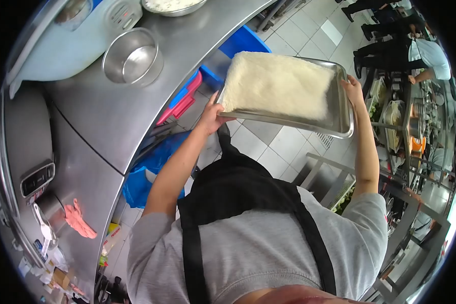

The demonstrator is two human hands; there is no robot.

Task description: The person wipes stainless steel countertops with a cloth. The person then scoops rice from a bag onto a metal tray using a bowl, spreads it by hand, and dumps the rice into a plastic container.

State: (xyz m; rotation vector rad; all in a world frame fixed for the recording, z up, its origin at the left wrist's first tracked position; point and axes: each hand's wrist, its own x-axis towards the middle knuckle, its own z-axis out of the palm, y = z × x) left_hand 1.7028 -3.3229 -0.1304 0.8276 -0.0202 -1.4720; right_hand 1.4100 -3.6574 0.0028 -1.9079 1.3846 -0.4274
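Note:
I hold a rectangular metal tray in front of me above the tiled floor. Pale, fine-grained food, whose exact kind I cannot make out, is heaped over most of it; bare metal shows along the right end. My left hand is closed around the near left corner, thumb by the rim. On the right short side, my right hand grips the rim. The undersides of both grips are hidden by the tray.
Left is a steel counter with a metal pot, a bowl of white food and a pink glove. Blue bins stand beyond its edge. Racks and other people are to the right.

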